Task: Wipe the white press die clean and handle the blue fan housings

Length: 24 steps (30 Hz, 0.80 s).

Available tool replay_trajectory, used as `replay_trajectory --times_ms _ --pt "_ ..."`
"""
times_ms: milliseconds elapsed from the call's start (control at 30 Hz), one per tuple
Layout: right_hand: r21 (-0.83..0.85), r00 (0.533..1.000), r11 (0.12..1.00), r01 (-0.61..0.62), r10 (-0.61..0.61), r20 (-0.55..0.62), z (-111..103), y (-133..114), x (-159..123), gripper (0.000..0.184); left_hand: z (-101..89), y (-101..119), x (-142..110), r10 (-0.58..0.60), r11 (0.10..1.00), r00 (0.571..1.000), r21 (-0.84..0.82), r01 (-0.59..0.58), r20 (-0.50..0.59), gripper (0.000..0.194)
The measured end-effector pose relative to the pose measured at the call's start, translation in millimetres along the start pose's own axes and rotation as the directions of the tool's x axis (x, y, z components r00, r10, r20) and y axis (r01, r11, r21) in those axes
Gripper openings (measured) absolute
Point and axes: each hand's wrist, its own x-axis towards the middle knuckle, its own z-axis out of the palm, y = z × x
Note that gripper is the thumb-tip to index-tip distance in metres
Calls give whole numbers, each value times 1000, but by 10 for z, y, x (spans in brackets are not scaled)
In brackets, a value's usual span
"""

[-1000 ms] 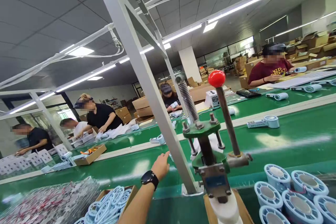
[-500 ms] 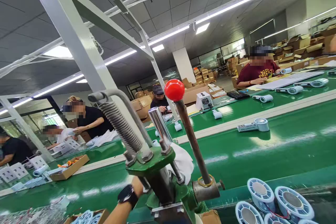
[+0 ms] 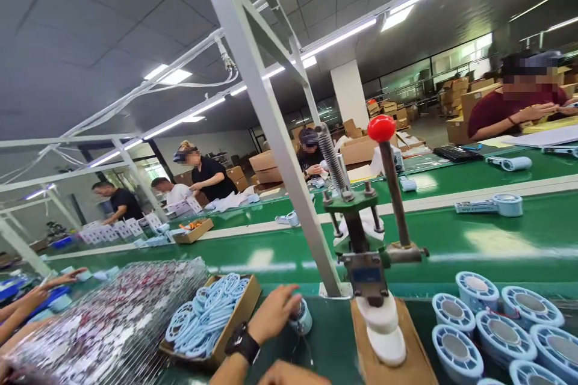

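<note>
My left hand (image 3: 271, 314), with a black watch on the wrist, is closed around a small light-blue round part (image 3: 302, 316) just above the green bench, between the cardboard box of blue rings (image 3: 212, 317) and the hand press (image 3: 365, 264). Only the top of my right hand (image 3: 291, 375) shows at the bottom edge, and its fingers are hidden. The press has a red knob (image 3: 382, 127) on a tilted lever, a coil spring and a white fixture (image 3: 383, 331) on a wooden base.
Several blue round housings (image 3: 492, 325) lie at the right. A heap of plastic-bagged pieces (image 3: 103, 325) fills the lower left. A slanted white frame post (image 3: 280, 150) rises beside the press. The green conveyor belt (image 3: 497, 246) carries blue devices. Co-workers stand beyond it; another person's hand (image 3: 49, 286) reaches in at the left.
My left hand was stretched out toward the belt past the post. It has drawn back to the bench beside the box and now holds the small blue part. The view swung around.
</note>
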Motion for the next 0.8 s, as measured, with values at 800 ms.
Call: replay_trajectory --times_ms 800 --pt "375 611 884 278 138 -779 93 -3 -602 57 577 -855 -475 21 938 934 -317 -142 -356 36"
